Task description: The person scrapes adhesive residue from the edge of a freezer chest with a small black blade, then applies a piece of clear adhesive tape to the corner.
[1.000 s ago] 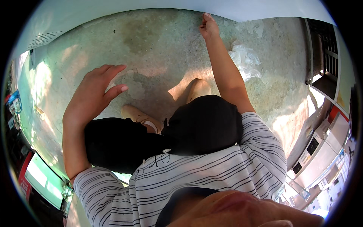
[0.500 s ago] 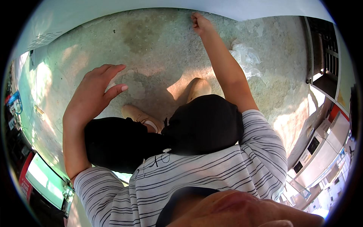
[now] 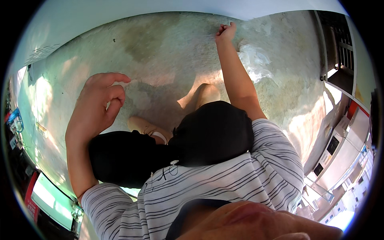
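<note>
My left hand (image 3: 95, 102) hangs above the floor beside my left knee. Its index finger points out while thumb and another finger meet in a small ring, with nothing visible between them. Farther off, my right hand (image 3: 226, 33) is stretched toward the lower edge of a large white panel (image 3: 168, 5). The fingers there are curled and the thumb sticks out; whether anything small lies in them cannot be made out. A crumpled clear plastic sheet or bag (image 3: 256, 62) lies on the floor close to my right forearm.
Concrete floor (image 3: 160, 54) with sunlit patches stretches between my shoes (image 3: 146, 126) and the white panel, which has vent slots (image 3: 42, 53) at the left. A dark rack (image 3: 344, 52) stands at far right, with a white appliance (image 3: 330, 158) below it. A green-lit board (image 3: 50, 196) is at lower left.
My right hand has moved right and slightly nearer, turning so the thumb sticks out. The left hand has gone from spread fingers to a thumb-and-finger ring.
</note>
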### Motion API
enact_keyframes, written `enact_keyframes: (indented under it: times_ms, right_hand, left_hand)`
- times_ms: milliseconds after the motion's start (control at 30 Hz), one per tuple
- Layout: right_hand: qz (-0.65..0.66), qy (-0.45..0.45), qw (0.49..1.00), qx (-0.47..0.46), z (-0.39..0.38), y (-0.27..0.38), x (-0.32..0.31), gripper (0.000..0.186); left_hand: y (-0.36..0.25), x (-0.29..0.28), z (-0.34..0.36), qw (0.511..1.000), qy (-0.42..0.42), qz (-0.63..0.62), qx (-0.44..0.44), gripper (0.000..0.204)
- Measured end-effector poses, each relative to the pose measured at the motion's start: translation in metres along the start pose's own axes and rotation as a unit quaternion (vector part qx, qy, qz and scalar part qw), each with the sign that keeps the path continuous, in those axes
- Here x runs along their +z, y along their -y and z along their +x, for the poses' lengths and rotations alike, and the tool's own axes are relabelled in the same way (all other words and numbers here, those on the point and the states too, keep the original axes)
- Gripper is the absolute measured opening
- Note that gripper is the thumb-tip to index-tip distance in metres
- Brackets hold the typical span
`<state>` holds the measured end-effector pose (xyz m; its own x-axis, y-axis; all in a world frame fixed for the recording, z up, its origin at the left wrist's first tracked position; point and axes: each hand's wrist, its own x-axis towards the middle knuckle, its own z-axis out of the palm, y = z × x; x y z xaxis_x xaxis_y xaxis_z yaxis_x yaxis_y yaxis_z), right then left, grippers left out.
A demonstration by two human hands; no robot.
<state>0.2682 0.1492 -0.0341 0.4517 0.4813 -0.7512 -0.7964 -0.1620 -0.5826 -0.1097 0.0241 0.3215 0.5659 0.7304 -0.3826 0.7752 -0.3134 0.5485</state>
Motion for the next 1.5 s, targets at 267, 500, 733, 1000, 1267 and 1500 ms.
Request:
enact_keyframes:
  times_ms: [267,500,733,1000,1267,1500]
  right_hand:
    - [0.059,0.070,0.996,-0.024,0.041,0.024,-0.020,0.015]
    - [0.066,0.097,0.993,0.031,0.044,0.025,-0.018,0.015]
    - [0.107,0.092,0.989,0.053,0.056,0.022,-0.012,0.022]
    - [-0.140,-0.012,0.979,-0.145,0.073,0.022,-0.003,0.019]
    - [-0.074,-0.152,0.986,-0.014,0.031,0.037,-0.003,0.025]
    - [-0.080,0.050,0.992,-0.081,0.048,0.037,-0.034,0.012]
  left_hand:
    - [-0.009,-0.004,0.000,1.000,-0.007,0.026,0.000,0.018]
    - [0.002,0.009,-0.006,0.995,0.023,0.061,-0.074,0.045]
    - [0.003,0.009,-0.005,0.996,0.026,0.048,-0.073,0.048]
    - [0.002,0.006,-0.005,0.992,0.054,0.044,-0.105,0.052]
    - [0.005,0.006,-0.008,0.993,0.056,0.036,-0.102,0.054]
    - [0.005,0.004,-0.005,0.993,0.057,0.041,-0.093,0.053]
